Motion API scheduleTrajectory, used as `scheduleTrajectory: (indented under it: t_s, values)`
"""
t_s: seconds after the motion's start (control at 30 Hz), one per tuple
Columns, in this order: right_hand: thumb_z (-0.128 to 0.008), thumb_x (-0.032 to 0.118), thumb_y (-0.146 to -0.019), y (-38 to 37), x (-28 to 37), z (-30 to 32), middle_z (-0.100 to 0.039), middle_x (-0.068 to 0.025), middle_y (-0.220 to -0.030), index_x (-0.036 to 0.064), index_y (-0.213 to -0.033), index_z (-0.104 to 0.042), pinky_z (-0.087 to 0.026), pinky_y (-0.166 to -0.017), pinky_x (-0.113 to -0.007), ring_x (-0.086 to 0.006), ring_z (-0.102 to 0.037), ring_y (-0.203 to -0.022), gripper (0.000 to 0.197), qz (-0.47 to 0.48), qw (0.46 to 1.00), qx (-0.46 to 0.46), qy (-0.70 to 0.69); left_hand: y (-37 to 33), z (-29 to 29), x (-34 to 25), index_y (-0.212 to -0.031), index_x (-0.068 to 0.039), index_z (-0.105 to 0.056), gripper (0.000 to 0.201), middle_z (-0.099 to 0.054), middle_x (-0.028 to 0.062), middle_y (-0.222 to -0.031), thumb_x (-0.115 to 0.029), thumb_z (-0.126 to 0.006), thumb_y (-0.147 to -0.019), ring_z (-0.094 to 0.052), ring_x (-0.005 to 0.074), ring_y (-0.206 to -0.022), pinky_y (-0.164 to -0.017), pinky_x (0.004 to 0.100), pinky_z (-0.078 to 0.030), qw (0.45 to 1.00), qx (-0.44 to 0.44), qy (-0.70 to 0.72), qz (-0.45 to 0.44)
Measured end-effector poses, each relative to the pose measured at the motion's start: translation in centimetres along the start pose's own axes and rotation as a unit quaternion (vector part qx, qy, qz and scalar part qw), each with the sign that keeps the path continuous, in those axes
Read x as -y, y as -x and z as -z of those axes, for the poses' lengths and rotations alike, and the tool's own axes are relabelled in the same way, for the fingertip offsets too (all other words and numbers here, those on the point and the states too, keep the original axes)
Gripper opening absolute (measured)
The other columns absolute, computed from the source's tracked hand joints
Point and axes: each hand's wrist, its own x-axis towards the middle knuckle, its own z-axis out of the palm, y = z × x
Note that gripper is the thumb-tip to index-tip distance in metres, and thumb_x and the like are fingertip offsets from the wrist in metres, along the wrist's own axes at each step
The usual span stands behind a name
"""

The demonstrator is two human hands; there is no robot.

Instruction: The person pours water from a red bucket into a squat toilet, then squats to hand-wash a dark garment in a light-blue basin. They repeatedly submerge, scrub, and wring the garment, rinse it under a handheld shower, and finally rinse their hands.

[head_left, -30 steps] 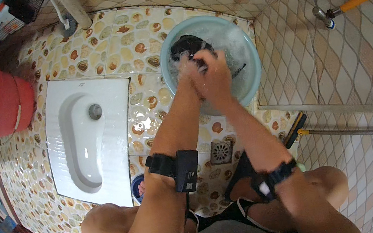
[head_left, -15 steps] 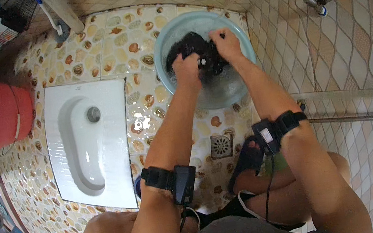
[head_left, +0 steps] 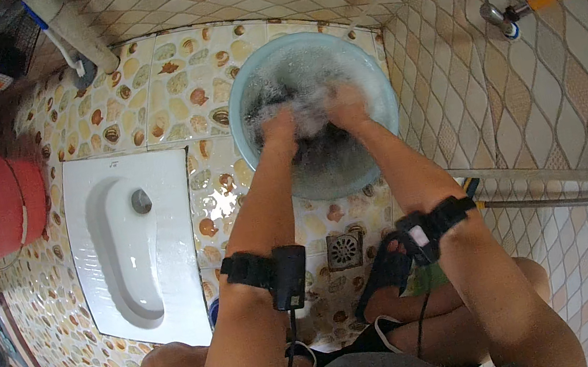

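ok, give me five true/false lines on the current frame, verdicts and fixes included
1. The left hand and right hand are inside the light-blue basin. True.
2. The red tub stands right of the squat toilet. False: it stands to the left.
3. The basin is dry. False: it holds foamy water.
4. The floor drain lies between basin and person. True.
5. Only the left forearm wears a black device. False: the right forearm does too.

I count two hands, my left hand (head_left: pixel 276 126) and right hand (head_left: pixel 345 103); one light-blue basin (head_left: pixel 390 105); dark cloth (head_left: pixel 322 144), its pieces too blurred to number; two black forearm devices (head_left: pixel 290 273); one white squat toilet (head_left: pixel 105 238); one floor drain (head_left: pixel 344 251); one wall tap (head_left: pixel 495 16).
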Motion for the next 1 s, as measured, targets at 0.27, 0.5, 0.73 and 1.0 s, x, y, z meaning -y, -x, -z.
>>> scheduleTrajectory:
  t_s: [0.27,0.5,0.73,1.0]
  values:
    - [-0.066,0.019,-0.082,7.0,8.2,0.9,-0.066,-0.0200,-0.090,0.0020,-0.094,-0.065,-0.050,-0.081,-0.044,-0.0393,-0.062,-0.085,0.020,0.204,0.949,-0.175,-0.162,1.9,2.2,-0.5,-0.122,-0.004,-0.056,0.038,-0.063,0.0135,-0.114,-0.030,-0.048,-0.096,-0.064,0.0326,-0.098,-0.090,0.0454,-0.053,0.912,0.321,0.232,-0.108]
    - [-0.060,0.047,-0.089,0.0,1.5,5.0,-0.065,-0.0201,-0.107,0.0066,-0.106,-0.067,-0.050,-0.085,-0.046,-0.0357,-0.062,-0.102,0.044,-0.047,0.996,-0.061,0.051,11.0,0.7,-5.9,-0.111,-0.002,-0.060,0.027,-0.066,0.0084,-0.098,-0.002,-0.059,-0.084,-0.066,0.0223,-0.085,-0.076,0.0371,-0.054,0.963,0.209,0.057,-0.162]
    - [-0.062,0.045,-0.090,1.8,0.6,7.8,-0.067,-0.0069,-0.114,0.0126,-0.120,-0.064,-0.055,-0.082,-0.046,-0.0240,-0.066,-0.099,0.044,-0.158,0.723,0.154,-0.655,16.7,-1.4,-10.7,-0.100,0.000,-0.065,0.028,-0.067,0.0051,-0.092,-0.002,-0.062,-0.072,-0.062,0.0161,-0.082,-0.076,0.0294,-0.050,0.882,0.410,-0.061,-0.227]
    - [-0.055,0.003,-0.082,1.2,-0.2,6.5,-0.061,-0.0031,-0.090,0.0087,-0.096,-0.066,-0.049,-0.073,-0.032,-0.0170,-0.059,-0.081,0.019,-0.031,0.825,0.068,-0.560,10.5,2.7,-6.3,-0.101,-0.005,-0.069,0.032,-0.069,0.0109,-0.096,-0.007,-0.061,-0.070,-0.064,0.0233,-0.089,-0.081,0.0329,-0.050,0.831,0.309,-0.402,-0.230]
